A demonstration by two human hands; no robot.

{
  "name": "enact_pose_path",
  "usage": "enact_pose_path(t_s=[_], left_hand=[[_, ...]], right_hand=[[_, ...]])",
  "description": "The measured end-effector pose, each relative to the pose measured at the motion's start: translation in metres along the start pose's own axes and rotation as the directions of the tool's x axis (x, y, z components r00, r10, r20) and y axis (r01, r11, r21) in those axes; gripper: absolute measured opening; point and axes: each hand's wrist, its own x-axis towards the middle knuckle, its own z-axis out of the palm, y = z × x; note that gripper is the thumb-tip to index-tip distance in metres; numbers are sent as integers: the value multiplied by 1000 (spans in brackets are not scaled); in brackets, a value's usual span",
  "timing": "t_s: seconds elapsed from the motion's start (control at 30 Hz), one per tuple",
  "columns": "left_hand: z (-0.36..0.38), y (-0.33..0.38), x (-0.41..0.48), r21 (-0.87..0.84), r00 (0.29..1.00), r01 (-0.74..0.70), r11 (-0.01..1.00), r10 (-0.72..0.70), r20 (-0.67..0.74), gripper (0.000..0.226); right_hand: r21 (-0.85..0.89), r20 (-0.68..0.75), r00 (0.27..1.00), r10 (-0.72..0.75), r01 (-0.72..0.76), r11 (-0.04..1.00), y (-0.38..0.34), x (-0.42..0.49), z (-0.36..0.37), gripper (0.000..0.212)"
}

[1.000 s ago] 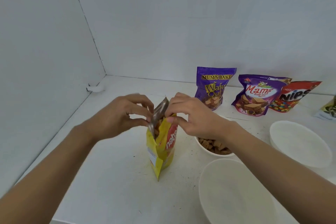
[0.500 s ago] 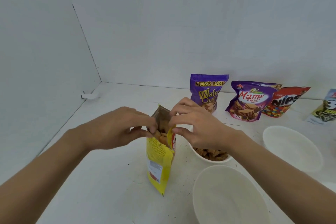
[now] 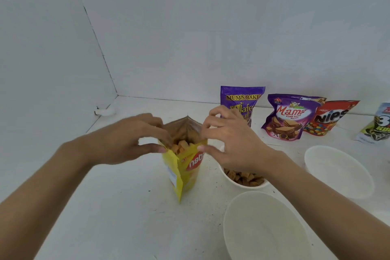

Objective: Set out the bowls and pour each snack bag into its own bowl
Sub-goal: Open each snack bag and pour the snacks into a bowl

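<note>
Your left hand [image 3: 126, 139] and right hand [image 3: 230, 145] each pinch one side of the yellow bag [image 3: 185, 171] at its mouth, fingers clamped on the film. The mouth is spread and snacks show inside. The bag stands upright on the desk [image 3: 105, 217], just left of the filled bowl [image 3: 236, 186].

Status: one bowl filled. The near empty bowl [image 3: 263, 228] and the right empty bowl [image 3: 337, 171] are set out.

Remaining, as judged: pour this bag, then the two purple bags [image 3: 240, 99] [image 3: 289, 118], the red bag [image 3: 335, 118] and the edge bag [image 3: 377, 126].

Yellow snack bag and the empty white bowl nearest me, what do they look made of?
The yellow snack bag looks like thin flexible film: printed, slightly glossy outside, dull brownish lining at its opened mouth, creased sides. The nearest empty bowl looks matte white, thin-walled, probably plastic or paper; which one is unclear.
</note>
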Motion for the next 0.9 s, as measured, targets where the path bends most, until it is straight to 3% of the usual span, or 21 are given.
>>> enact_pose_path(t_s=[0.1,0.23,0.43,0.5,0.6,0.67,0.77,0.83,0.9], left_hand=[[21,3,3,-24,998,-12,1000,10,-58,24],[19,5,5,44,994,-53,998,57,-89,28],[5,5,-3,303,987,-66,951,106,-118,35],[8,5,-5,292,976,-13,956,76,-206,35],[26,4,-13,32,912,95,995,-74,-402,25],[49,12,-17,-154,818,147,977,-207,-537,21],[92,33,-26,-519,652,215,827,-517,-554,21],[121,45,-33,-591,641,244,769,-585,-496,20],[144,56,-39,-593,691,248,766,-569,-446,21]], right_hand=[[-80,61,998,-13,18,997,-16,-4,14,32],[-40,-48,992,-119,117,992,-34,-10,28,12],[7,-110,987,-114,115,993,-25,-3,25,15],[7,-97,991,-93,94,996,-26,-1,23,16],[13,-76,996,-44,45,999,-29,1,20,14],[24,-57,998,-33,34,999,-33,3,19,18],[13,-31,994,-108,109,994,-42,6,19,39],[-17,15,983,-181,181,983,-45,7,21,35],[-26,36,975,-217,218,976,-48,9,23,29]])
